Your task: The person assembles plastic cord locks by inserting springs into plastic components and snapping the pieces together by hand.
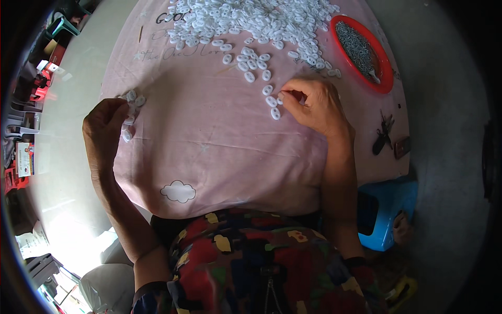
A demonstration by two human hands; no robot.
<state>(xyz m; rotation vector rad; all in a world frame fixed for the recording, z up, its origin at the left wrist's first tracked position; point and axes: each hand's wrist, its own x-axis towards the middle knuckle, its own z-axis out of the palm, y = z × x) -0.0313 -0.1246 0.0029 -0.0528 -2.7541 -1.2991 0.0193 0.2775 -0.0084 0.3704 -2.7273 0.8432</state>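
Note:
My right hand pinches a small white oval plastic piece between thumb and forefinger, low over the pink cloth. Right beside those fingertips, three loose white two-holed pieces lie in a short row. Over at the cloth's left edge, my left hand has its thumb and forefinger pressed together. What they hold, if anything, is hidden. A small group of white pieces lies around the left fingertips. Several more loose pieces lead back to a large heap of the same kind.
A red oval tray of small metal parts, perhaps screws, stands at the far right. Nearer me lie keys and a dark reddish object. The pink tablecloth has folds. A blue plastic stool stands below the right edge.

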